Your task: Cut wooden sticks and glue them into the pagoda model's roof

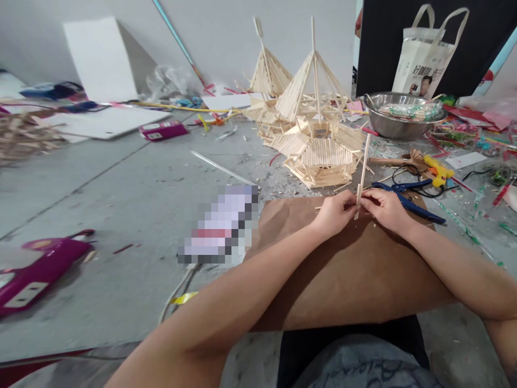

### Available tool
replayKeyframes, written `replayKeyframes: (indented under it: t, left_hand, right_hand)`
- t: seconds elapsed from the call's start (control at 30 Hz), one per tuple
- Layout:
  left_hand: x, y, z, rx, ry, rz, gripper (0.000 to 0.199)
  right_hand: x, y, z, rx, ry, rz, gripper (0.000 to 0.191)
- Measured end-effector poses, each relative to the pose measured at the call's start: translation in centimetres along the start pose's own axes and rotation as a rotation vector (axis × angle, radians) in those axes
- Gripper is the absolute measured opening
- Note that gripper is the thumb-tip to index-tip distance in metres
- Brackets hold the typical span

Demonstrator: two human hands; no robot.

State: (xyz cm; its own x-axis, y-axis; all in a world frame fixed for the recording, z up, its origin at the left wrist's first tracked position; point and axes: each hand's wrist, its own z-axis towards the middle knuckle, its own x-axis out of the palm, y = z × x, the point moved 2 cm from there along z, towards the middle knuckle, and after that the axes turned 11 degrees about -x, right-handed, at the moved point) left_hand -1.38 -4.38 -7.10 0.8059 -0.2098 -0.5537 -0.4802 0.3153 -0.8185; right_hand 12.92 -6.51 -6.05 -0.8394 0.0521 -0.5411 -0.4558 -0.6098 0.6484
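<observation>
Both hands meet above a brown paper sheet (323,280). Between the fingertips stands a bundle of pale wooden sticks (359,193), nearly upright, one stick rising well above the shorter ones. My left hand (335,213) pinches the lower part from the left. From the right, my right hand (385,209) pinches the same sticks, its fingers closed. Blue-handled cutters (420,207) lie just beyond my right hand. Behind the hands stands a wooden-stick pavilion model (323,153) with layered roofs and pointed tops.
A phone-like device (220,223), blurred out, lies left of the paper with a cable. Purple power strips (48,272) are farther left. At the back right are a steel bowl (399,121), a yellow glue gun (438,171), a white tote bag (424,62) and scattered scraps.
</observation>
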Motion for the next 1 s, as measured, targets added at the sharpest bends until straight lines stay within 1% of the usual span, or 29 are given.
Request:
replayKeyframes:
  t: [0.17, 0.3, 0.37, 0.47, 0.53, 0.6, 0.8, 1.0]
  left_hand:
    - [0.02, 0.02, -0.01, -0.008, 0.005, -0.003, 0.011]
    - [0.04, 0.06, 0.07, -0.043, 0.011, -0.055, 0.012]
    - [0.18, 0.12, 0.21, -0.105, 0.073, -0.181, 0.012]
    - [0.41, 0.15, 0.42, -0.256, 0.193, -0.426, 0.012]
    - [0.41, 0.10, 0.49, -0.341, 0.223, -0.536, 0.014]
    - [0.33, 0.01, 0.48, -0.381, 0.234, -0.590, 0.014]
    - [0.26, -0.12, 0.34, -0.403, 0.276, -0.632, 0.012]
    - [0.26, -0.23, 0.25, -0.417, 0.286, -0.667, 0.013]
  right_hand:
    - [-0.03, -0.18, -0.06, 0.044, -0.040, 0.013, 0.015]
    - [0.04, -0.17, 0.00, 0.173, -0.058, 0.163, 0.015]
    - [0.09, -0.27, 0.06, 0.263, -0.066, 0.284, 0.017]
    - [0.11, -0.53, 0.15, 0.396, -0.095, 0.447, 0.024]
    - [0.10, -0.71, 0.20, 0.479, -0.120, 0.531, 0.029]
    - [0.09, -0.80, 0.23, 0.536, -0.136, 0.591, 0.031]
    - [0.16, -0.73, 0.24, 0.545, -0.127, 0.620, 0.032]
    - [0.26, -0.75, 0.18, 0.536, -0.104, 0.640, 0.031]
